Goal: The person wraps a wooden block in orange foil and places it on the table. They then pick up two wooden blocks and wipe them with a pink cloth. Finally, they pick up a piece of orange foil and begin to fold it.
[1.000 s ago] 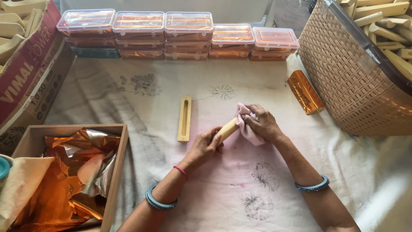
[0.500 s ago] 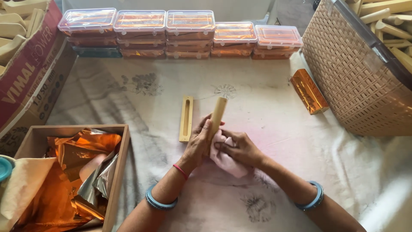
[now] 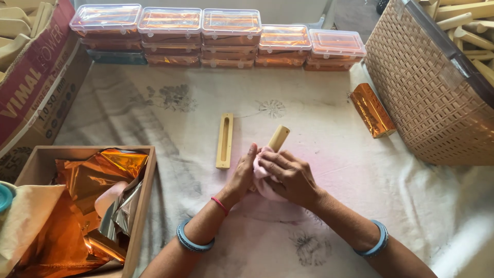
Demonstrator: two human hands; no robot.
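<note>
Two hands, left [image 3: 242,175] and right [image 3: 288,177], fingers closed around one wooden piece [image 3: 278,138] in pink cloth [image 3: 263,175].

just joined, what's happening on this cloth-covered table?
A person is working at a white cloth-covered table. The left hand steadies a pale wooden stick while the right hand presses a pink cloth around its lower end. A slotted wooden bar lies just left of the hands, apart from them. Clear plastic boxes are stacked along the far edge, and a wooden tray of orange foil sits at the left.
</note>
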